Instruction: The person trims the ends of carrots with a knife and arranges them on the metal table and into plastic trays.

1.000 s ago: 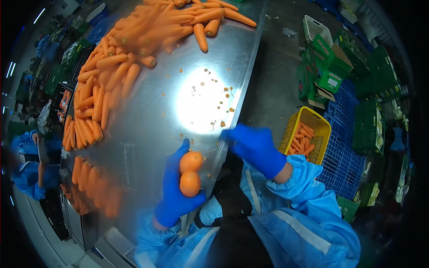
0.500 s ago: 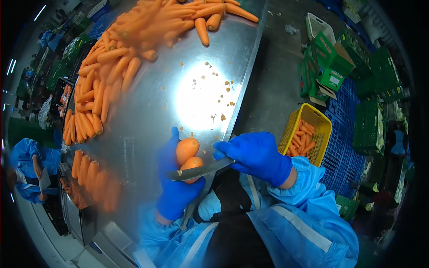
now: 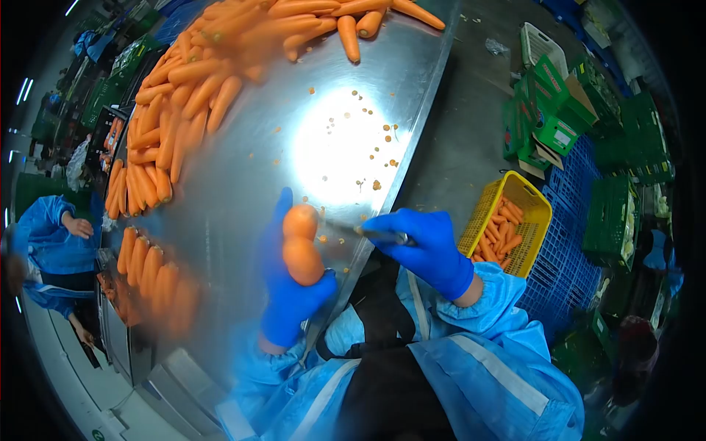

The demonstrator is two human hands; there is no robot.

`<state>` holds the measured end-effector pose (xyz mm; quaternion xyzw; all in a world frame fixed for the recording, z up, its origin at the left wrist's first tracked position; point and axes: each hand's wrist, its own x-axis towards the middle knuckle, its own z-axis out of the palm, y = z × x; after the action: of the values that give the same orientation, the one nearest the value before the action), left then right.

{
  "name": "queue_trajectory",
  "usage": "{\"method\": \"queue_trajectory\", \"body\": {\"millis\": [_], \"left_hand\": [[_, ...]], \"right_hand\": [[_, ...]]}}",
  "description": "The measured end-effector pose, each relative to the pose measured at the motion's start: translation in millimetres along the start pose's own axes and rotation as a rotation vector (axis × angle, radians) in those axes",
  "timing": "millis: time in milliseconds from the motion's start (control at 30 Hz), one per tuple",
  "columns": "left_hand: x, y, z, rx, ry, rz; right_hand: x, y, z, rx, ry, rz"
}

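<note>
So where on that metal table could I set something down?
The metal table looks mostly bare between the big carrot pile and the left hand, and between the pile and the scattered scraps. It is crowded under the pile, among the scraps and around the knife.

You are facing a metal table (image 3: 235, 195), its top shining white around the middle. A carrot pile (image 3: 195, 92) is covering its far left part. Nearer you on the left, a short carrot row (image 3: 151, 263) is lying, partly blurring. Small scraps (image 3: 376, 185) are dotting the bright patch, some sitting near the right edge.
</note>
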<state>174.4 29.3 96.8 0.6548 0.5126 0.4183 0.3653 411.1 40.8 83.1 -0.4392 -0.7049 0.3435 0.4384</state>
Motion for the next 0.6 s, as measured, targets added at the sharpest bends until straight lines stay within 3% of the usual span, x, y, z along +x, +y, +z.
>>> {"method": "queue_trajectory", "body": {"millis": [133,200,333,433,600], "left_hand": [[-8,3,-8,-0.607,0.114,-0.198],[-4,29,-2,-0.858,0.259,-0.363],[-23,-6,-23,-1.282,0.351,-0.324],[-41,-20,-37,-1.405,0.446,-0.204],[-88,-36,-70,-1.359,0.616,-0.19]], "right_hand": [[9,-9,15,0.404,0.013,0.325],[10,-14,26,0.522,-0.015,0.309],[2,-32,51,0.474,-0.204,0.292],[-6,-35,90,0.58,-0.306,0.303],[-21,-48,161,0.728,-0.378,0.35]]}}
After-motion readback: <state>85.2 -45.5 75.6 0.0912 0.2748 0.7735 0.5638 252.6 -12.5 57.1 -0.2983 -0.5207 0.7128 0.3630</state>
